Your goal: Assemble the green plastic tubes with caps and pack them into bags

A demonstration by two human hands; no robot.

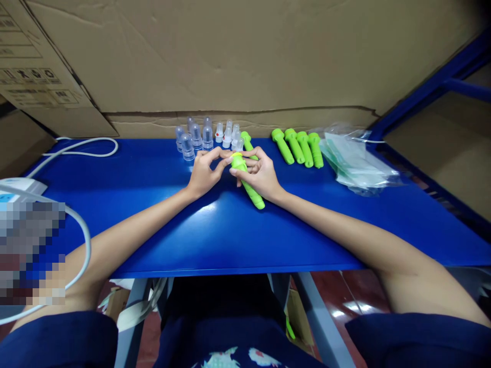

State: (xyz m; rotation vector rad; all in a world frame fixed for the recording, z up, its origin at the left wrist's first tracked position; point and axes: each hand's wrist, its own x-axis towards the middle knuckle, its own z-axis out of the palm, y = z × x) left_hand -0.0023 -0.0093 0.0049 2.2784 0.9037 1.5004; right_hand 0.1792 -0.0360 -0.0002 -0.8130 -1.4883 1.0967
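Nearest, you are wearing a dark shirt [226,317] with a pale printed pattern low on its front, and you are facing the glossy blue surface [172,245]. At your left, a white cable [89,235] is looping past your forearm, and a white device [25,186] is sitting at the surface's left side, part of the area below it being blurred out.

Ahead of you, both hands are meeting over a bright lime-green, stick-shaped plastic piece [251,191] with a wider head. You are holding it above the middle of the surface, its narrow end slanting towards you and to the right. Your right hand [263,174] is gripping it around the head, thumb on the near side and fingers behind. Your left hand [207,171] is pinching narrowly at the head's yellowish top edge with thumb and forefinger.

Beyond your left hand, a cluster of clear, dome-topped plastic cylinders [196,135] is standing upright; just right of it, small white-and-clear plastic pieces [227,137] are standing, one showing a red spot. A single lime-green piece [246,139] is lying behind your right hand. Farther right, four matching lime-green pieces [297,148] are lying side by side, and clear plastic bags [356,158] with pale contents are resting near them. Farthest, brown cardboard [230,56] is standing as a wall.
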